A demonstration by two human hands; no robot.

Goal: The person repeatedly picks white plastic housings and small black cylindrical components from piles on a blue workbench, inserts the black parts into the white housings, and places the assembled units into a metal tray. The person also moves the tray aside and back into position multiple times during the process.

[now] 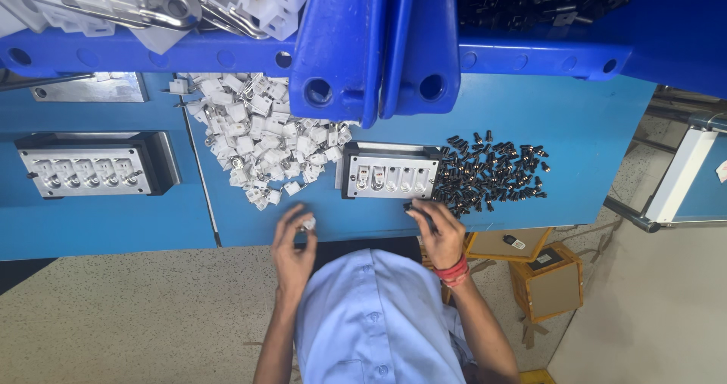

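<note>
Left hand [294, 241] pinches 1 small white plastic part [308, 223] in fingertips, near table edge [250, 236]; right hand [438, 229] grips small black part [419, 210] just beside metal fixture [389, 173]. Risks: white part slipping off edge to floor; sleeve nudging black parts pile [492, 173] or white parts heap [261, 138]; part seated crooked in fixture slot

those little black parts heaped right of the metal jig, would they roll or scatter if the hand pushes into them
Probably scatter: the black parts lie loose in a spread heap on the smooth blue table. They look small and cylindrical, so some may roll. Likely light, since the right hand pinches one by fingertips.
</note>
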